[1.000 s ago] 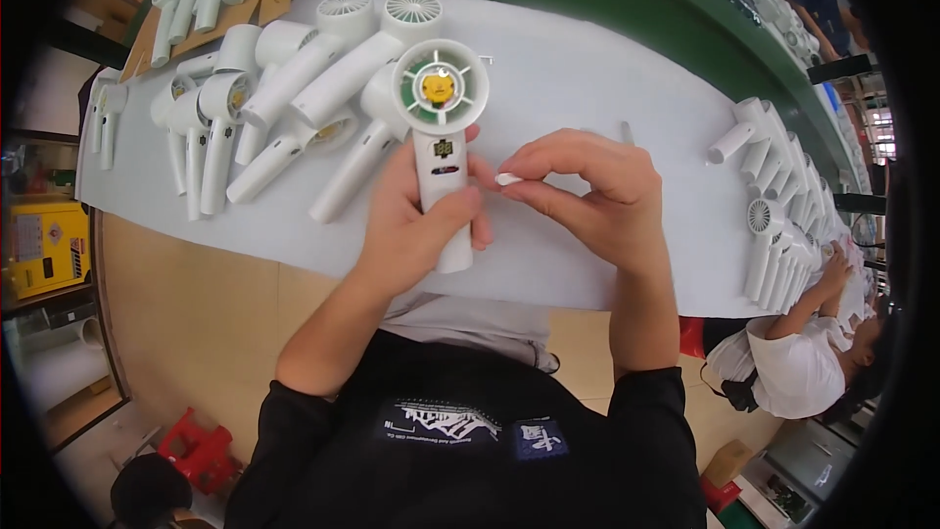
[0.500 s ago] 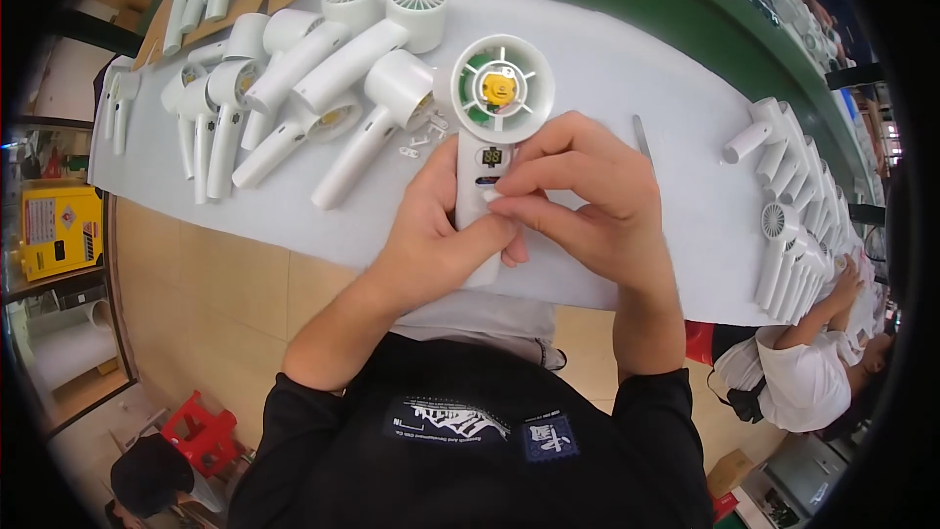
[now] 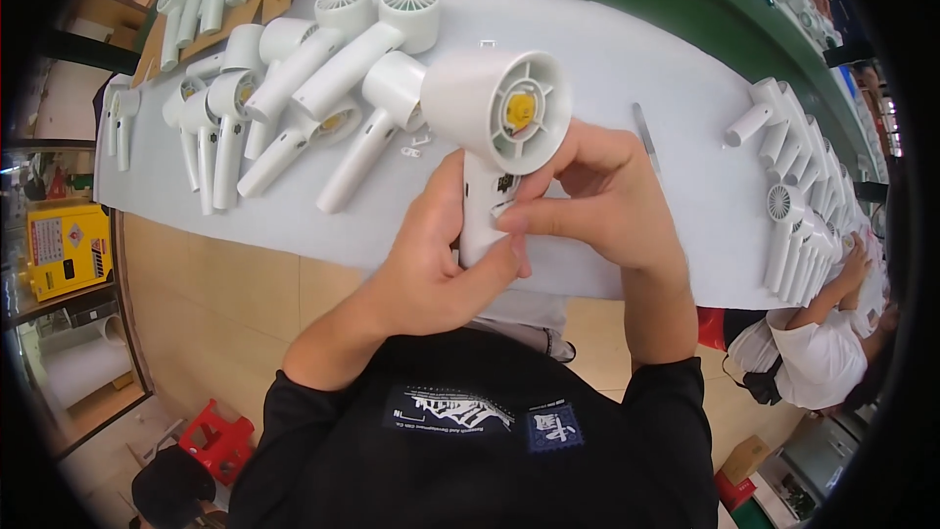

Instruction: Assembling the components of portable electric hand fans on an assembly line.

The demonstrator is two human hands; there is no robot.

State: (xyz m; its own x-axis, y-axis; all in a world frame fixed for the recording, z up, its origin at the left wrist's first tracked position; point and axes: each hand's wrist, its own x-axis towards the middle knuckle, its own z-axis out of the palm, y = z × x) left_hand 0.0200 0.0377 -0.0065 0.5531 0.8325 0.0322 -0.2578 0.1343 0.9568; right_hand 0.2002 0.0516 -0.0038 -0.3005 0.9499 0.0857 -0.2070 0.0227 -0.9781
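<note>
A white handheld fan (image 3: 494,98) is tilted in front of me, its round head toward the far side and its ringed opening turned rightward, with a yellow part inside. My left hand (image 3: 431,255) is wrapped around its handle, the thumb across the lower front. My right hand (image 3: 597,186) is closed in a pinch at the handle's front, just below a small dark display (image 3: 505,182). By its thumb tip a small white plastic piece (image 3: 502,207) sits at the slot in the handle. The fingertips partly hide the piece, so its seating cannot be made out.
Several white fans (image 3: 343,59) lie at the left of the white-covered table (image 3: 587,49). Small white pieces (image 3: 416,145) and a thin metal tool (image 3: 644,132) lie nearby. More fans (image 3: 798,245) are stacked at the right, beside another person (image 3: 818,353). A red stool (image 3: 217,441) stands lower left.
The fan's head has tipped and turned to the right, showing more of its side. My right thumb has moved in against the handle at the slot; my left hand keeps its grip.
</note>
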